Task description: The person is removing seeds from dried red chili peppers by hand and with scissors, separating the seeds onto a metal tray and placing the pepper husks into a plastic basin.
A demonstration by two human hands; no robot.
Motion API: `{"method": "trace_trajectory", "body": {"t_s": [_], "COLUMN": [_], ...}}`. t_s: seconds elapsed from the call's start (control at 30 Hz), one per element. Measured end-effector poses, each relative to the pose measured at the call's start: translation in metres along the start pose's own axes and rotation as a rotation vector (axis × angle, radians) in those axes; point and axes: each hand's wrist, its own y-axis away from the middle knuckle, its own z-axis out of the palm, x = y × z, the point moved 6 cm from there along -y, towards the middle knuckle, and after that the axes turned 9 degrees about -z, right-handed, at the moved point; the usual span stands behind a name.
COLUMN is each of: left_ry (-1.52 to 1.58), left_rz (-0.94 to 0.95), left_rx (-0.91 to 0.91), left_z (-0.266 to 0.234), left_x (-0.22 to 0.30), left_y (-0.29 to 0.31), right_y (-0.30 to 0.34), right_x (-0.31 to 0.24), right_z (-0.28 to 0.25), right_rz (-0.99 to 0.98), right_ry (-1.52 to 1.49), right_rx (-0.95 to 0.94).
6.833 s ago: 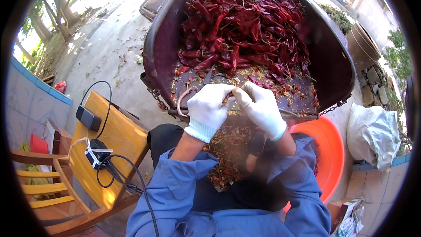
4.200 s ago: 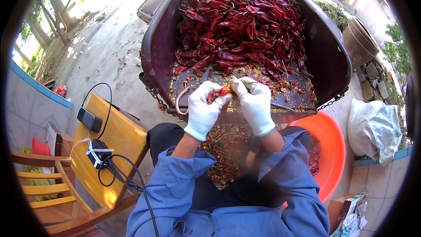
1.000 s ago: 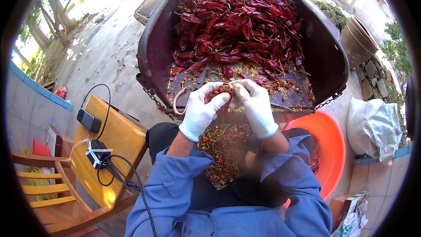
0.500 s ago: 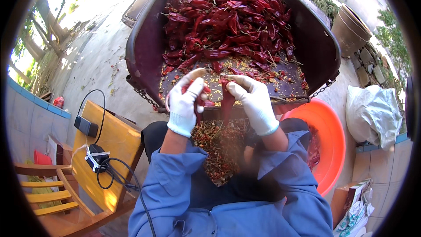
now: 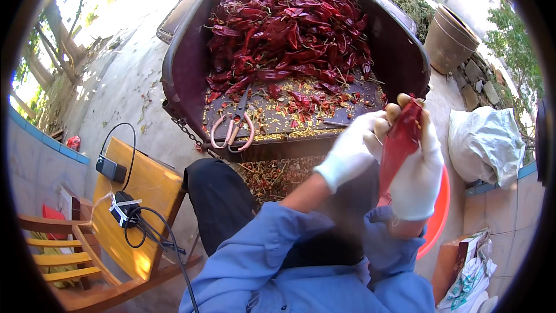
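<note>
Both my hands wear white gloves and are raised at the right, over the orange basin (image 5: 438, 214). My right hand (image 5: 418, 168) holds a long dried red chili (image 5: 399, 142) upright. My left hand (image 5: 354, 148) touches the chili's upper left side. Ahead lies a dark cart bed (image 5: 184, 69) piled with dried red chilies (image 5: 286, 23). Pink-handled scissors (image 5: 233, 128) lie on the cart's front edge among seeds and chili bits.
A yellow wooden chair (image 5: 136, 197) with a black device, a power bank and cables stands at my left. A brown clay pot (image 5: 449, 37) and a white sack (image 5: 483, 139) are at the right. Chili scraps cover the ground between my knees.
Both hands have left the cart's front edge and swung right, lifting a whole chili over the orange basin. The scissors are now uncovered on the cart's edge.
</note>
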Motion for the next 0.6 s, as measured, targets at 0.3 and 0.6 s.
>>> {"method": "trace_trajectory", "body": {"t_s": [0.3,0.6], "left_ry": [-0.526,-1.451], "left_rz": [-0.242,-0.427], "left_rx": [0.510,0.607], "left_z": [-0.207,-0.220], "left_x": [-0.054,-0.051], "left_y": [0.074,0.094], "right_y": [-0.056,-0.069], "right_x": [0.083,0.105], "right_z": [-0.076,-0.081], "right_rz": [0.346,0.188], "right_ry": [0.211,0.858], "right_rx": [0.281,-0.071]}}
